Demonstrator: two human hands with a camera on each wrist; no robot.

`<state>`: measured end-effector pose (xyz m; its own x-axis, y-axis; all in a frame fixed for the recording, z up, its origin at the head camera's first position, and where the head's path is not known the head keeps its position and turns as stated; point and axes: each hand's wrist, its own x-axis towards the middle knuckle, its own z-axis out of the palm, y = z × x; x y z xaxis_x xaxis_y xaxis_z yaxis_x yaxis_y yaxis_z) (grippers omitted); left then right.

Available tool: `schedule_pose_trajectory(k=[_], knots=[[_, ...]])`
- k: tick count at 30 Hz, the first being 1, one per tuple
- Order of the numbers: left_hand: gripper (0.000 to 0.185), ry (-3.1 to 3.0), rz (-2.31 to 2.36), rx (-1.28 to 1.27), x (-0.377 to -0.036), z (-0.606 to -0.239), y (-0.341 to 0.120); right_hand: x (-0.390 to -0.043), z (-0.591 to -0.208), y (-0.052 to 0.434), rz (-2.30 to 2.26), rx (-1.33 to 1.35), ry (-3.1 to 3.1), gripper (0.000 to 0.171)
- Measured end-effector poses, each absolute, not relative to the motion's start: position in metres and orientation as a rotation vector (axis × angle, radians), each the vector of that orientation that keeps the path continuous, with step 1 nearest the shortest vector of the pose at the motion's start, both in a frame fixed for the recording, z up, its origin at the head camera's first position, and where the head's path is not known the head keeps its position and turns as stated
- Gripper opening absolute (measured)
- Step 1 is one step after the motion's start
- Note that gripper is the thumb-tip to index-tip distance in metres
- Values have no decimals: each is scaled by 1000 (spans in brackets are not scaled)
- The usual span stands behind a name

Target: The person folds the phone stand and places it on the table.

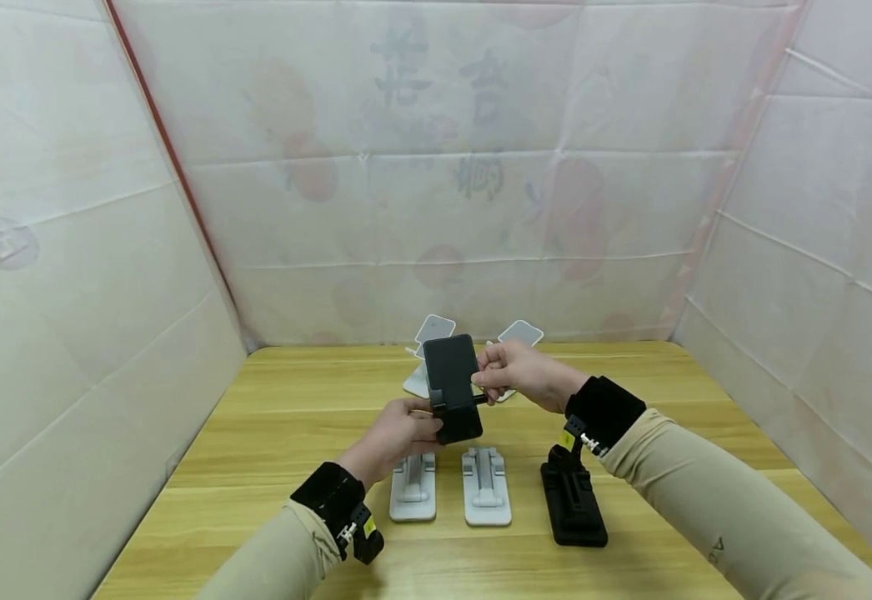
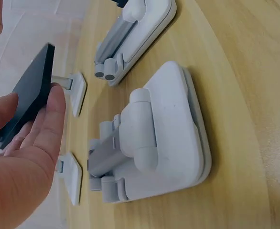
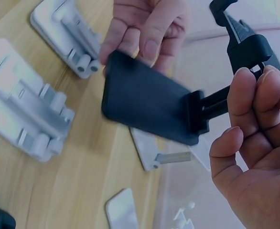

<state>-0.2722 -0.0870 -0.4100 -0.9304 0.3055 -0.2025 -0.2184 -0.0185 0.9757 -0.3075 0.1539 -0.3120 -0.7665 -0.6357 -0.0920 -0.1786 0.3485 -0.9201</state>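
The left hand (image 1: 398, 435) grips the near end of the black stand (image 1: 451, 367); the right hand (image 1: 526, 373) pinches its right side. The stand is above the tabletop (image 1: 293, 400), beyond the near white stands (image 1: 487, 492).

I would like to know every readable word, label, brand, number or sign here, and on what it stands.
Nothing can be read with certainty.
Pale patterned cloth back wall: blue-grey Chinese-style characters, too faint.
Beige right sleeve: dark mark, too small.
Yellow labels on black wrist-worn cameras: too small.
Raised black rectangular stand: no writing visible.
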Motion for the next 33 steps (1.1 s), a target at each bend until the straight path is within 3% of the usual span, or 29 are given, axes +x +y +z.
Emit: schedule_pose_trajectory(k=[23,33], knots=[[51,1992,2007,-3,-270,-412,-95,-308,-325,161,-1282,-690,2289,22],[60,2036,1958,-119,-270,-409,-93,-308,-329,163,-1277,-674,2324,20]])
